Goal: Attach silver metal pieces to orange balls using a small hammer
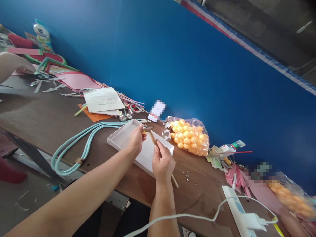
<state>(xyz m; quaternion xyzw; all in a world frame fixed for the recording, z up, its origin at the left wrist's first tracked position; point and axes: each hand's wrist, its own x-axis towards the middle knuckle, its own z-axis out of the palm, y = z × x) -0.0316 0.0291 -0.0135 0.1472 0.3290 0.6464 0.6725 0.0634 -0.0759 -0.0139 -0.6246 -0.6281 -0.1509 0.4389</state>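
Note:
My right hand [163, 161] is closed around the wooden handle of a small hammer [152, 137]. The hammer's dark head is up by the fingertips of my left hand [136, 140]. Those left fingers are pinched together on something small with shiny silver and yellow parts, mostly hidden by the fingers and the hammer head. Both hands are above a shallow white box [117, 141] on the table. Light blue cords [86, 138] loop to the left of the box, their metal-tipped ends lying behind it. Several tiny metal pieces [187, 175] lie right of the box.
A bag of orange balls [187, 135] stands behind the box against the blue wall [158, 59]. White cable [195, 215] crosses the foreground from a power strip [235, 205]. Papers [103, 99] and strips lie at left, near another person's arm [12, 64].

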